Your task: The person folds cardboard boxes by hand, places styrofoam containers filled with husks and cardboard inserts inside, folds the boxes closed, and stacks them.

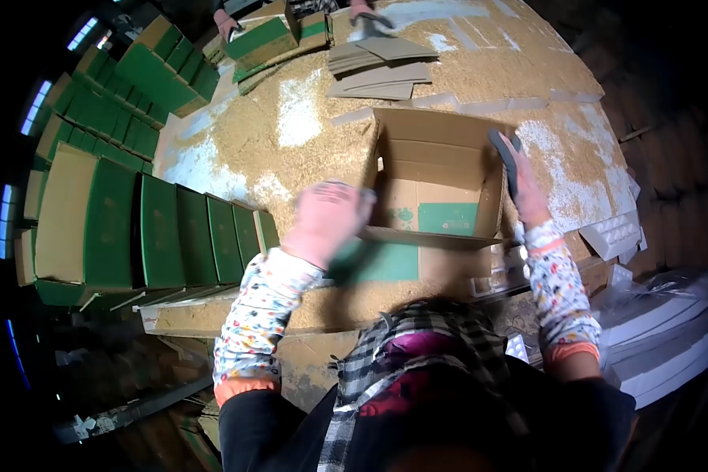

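Note:
An open cardboard box (440, 149), brown inside with green print on its bottom, stands on the table in front of me. My right hand (525, 185), in a pink glove with a dark grey palm side, lies along the box's right wall with its fingers stretched out. By the left front corner of the box is my left hand (326, 220), also gloved in pink. Motion smears its fingers, and I cannot tell whether they grip the box edge. A green flap or panel (389, 261) shows at the front of the box, partly blurred.
Green boxes (161, 228) stand in a row at the left, with more stacked behind. Flat grey cardboard sheets (381, 67) lie at the far side, near another person's gloved hands (370, 16). Sawdust-like bits cover the table (291, 169). White moulded trays (612, 234) sit at the right edge.

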{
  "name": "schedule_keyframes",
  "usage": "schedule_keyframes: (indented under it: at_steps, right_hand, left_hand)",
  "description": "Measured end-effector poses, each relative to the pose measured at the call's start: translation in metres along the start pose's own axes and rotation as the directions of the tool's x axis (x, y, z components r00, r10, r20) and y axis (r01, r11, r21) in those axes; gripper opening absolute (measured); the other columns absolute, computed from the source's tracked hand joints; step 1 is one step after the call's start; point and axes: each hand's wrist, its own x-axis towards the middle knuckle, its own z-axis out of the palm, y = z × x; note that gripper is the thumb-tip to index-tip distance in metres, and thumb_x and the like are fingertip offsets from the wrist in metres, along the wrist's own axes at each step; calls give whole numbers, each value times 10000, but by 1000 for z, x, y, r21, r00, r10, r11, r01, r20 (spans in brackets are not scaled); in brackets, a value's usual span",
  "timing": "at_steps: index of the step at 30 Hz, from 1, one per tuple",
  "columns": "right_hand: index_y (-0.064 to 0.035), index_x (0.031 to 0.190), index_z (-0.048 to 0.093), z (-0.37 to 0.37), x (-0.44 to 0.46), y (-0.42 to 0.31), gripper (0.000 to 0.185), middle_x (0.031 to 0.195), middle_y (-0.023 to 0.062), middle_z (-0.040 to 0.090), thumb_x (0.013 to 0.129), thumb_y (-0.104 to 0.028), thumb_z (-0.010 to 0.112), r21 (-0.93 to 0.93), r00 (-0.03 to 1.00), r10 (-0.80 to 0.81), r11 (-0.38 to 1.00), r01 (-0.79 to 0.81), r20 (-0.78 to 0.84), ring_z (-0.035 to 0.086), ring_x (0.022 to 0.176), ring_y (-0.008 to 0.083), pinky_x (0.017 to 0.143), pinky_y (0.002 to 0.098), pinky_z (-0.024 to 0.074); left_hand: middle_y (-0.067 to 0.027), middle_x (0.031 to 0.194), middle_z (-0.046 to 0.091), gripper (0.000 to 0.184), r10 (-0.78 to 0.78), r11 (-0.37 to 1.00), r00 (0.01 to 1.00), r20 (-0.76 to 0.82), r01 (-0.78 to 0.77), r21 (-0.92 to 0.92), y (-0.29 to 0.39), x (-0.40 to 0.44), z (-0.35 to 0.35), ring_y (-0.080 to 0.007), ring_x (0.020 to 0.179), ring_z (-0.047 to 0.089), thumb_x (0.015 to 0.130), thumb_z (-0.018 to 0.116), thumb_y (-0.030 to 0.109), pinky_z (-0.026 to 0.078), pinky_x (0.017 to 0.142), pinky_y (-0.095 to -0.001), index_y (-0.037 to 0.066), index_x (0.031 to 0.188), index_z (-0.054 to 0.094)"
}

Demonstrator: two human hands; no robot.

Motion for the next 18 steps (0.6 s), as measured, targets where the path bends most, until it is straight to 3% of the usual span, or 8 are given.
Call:
schedule_keyframes:
  at_steps: [5, 7, 9, 11, 13, 15, 17, 18]
  right_hand:
    - [18, 1434, 203, 77, 18, 15, 985, 1450, 205, 284, 764, -484, 723, 43, 998, 45, 998, -47, 54, 257, 1359, 293, 1102, 377, 245]
    - [-15, 1427, 248, 59, 30, 54, 1001, 1425, 221, 323, 712, -492, 759, -841, 994, 93, 532, -94, -52, 309, 1336, 329, 1067, 389, 304]
    - [-15, 1358, 387, 50, 30, 56, 900, 1308, 218, 487, 704, -525, 738, -774, 991, 123, 632, -40, 49, 481, 1187, 340, 988, 368, 390]
    - [-8, 1313, 454, 37, 43, 30, 823, 1241, 206, 563, 733, -535, 705, -515, 904, 177, 855, 55, 390, 549, 1104, 330, 956, 367, 417]
    - [-12, 1257, 536, 21, 84, -56, 676, 1165, 191, 619, 811, -510, 640, -823, 527, 663, 552, 135, 531, 580, 1071, 285, 961, 332, 422]
    - [-10, 1321, 471, 3, 119, -39, 759, 1271, 223, 541, 820, -568, 586, -504, 489, 459, 863, -45, 742, 508, 1176, 317, 1051, 358, 345]
    - [-10, 1386, 374, 26, 77, -17, 841, 1389, 243, 408, 824, -616, 528, -607, 813, -287, 551, 572, 507, 376, 1294, 356, 1119, 424, 236]
    - [-21, 1421, 305, 33, 36, -33, 888, 1449, 237, 307, 815, -639, 506, -727, 798, -130, 347, 593, 589, 262, 1358, 380, 1140, 501, 144]
  left_hand:
    - [-200, 924, 671, 626, 365, 824, 795, 484, -34, -566, 19, 9, 27, -341, 960, 635, 904, 422, 602, 478, 896, -405, 50, 1028, 690]
    - [-197, 1438, 355, 745, 653, 546, 701, 288, -171, -820, 3, -17, 23, -358, 1311, 376, 879, 505, 591, 300, 1091, -432, 85, 1406, 359]
    - [-266, 1471, 239, 926, 408, 625, 894, 183, -128, -770, 9, -42, 24, -409, 1342, 302, 807, 587, 629, 211, 1132, -444, 49, 1448, 254]
    - [-287, 1482, 181, 1061, -332, 836, 939, -86, 251, -489, 2, -23, 63, -435, 1327, 305, 722, 687, 606, 131, 1142, -453, 17, 1457, 198]
    - [-295, 1439, 253, 1122, -387, 703, 921, 33, 319, -635, -3, -7, 103, -442, 1322, 274, 664, 757, 553, 131, 1121, -479, -43, 1429, 193]
    - [-300, 1403, 294, 1122, -356, 544, 933, 48, 249, -801, -1, -1, 118, -453, 1311, 258, 662, 772, 529, 196, 1098, -497, -75, 1408, 190]
    - [-298, 1388, 309, 1115, -441, 722, 872, -212, 204, -661, 13, -5, 115, -454, 1293, 272, 662, 782, 508, 227, 1085, -504, -85, 1400, 193]
    - [-297, 1383, 313, 1112, -466, 794, 797, -384, 185, -579, 19, -7, 112, -452, 1283, 284, 661, 787, 499, 240, 1079, -505, -89, 1397, 196]
